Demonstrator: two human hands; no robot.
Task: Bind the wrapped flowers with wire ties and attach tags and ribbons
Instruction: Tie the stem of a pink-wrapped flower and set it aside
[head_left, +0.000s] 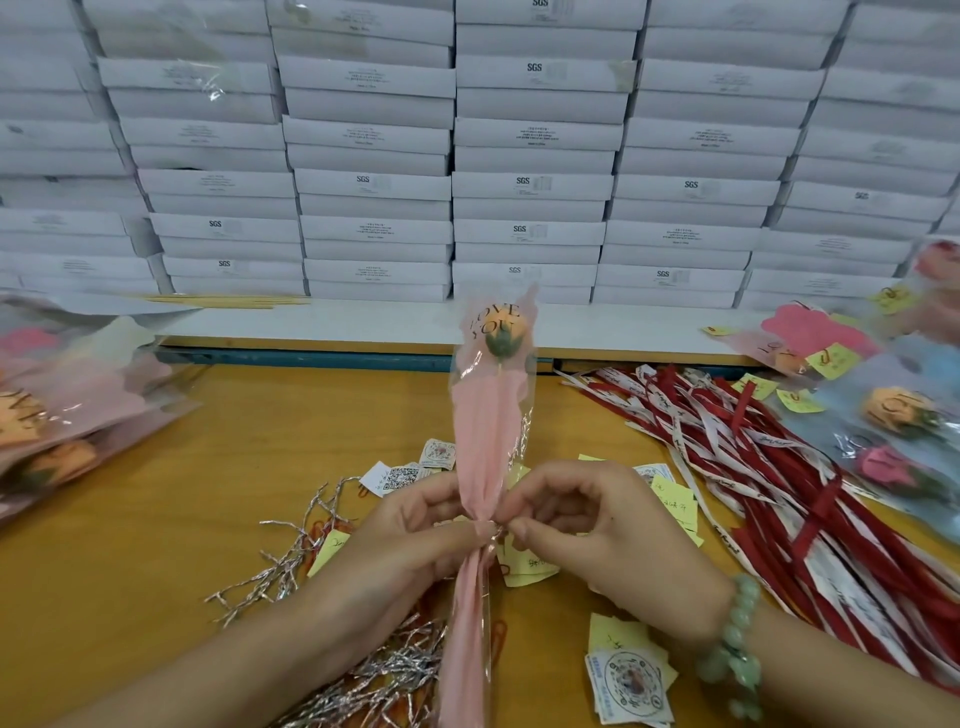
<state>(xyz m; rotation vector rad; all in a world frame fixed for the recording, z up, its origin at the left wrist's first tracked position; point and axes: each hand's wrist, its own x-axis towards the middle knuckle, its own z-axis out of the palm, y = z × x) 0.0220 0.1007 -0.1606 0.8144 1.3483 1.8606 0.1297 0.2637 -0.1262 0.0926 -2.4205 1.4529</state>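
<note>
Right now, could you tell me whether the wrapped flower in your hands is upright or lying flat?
Roughly upright. The wrapped flower stands bloom-up above the table, left hand and right hand pinching its gathered neck.

Bare table (218, 467) is left open between the flower pile (78, 395) and the wire ties (280, 566). The right is blocked by ribbons (753, 467), the back by stacked boxes (530, 182).

Your left grip (415, 530) holds the wrapped flower (491, 426) upright at its pinched waist, while your right grip (597, 525) pinches a silver wire tie (496, 531) there. Loose wire ties (291, 561) lie on the surface (156, 519) to the left, ribbons (753, 457) to the right.
</note>
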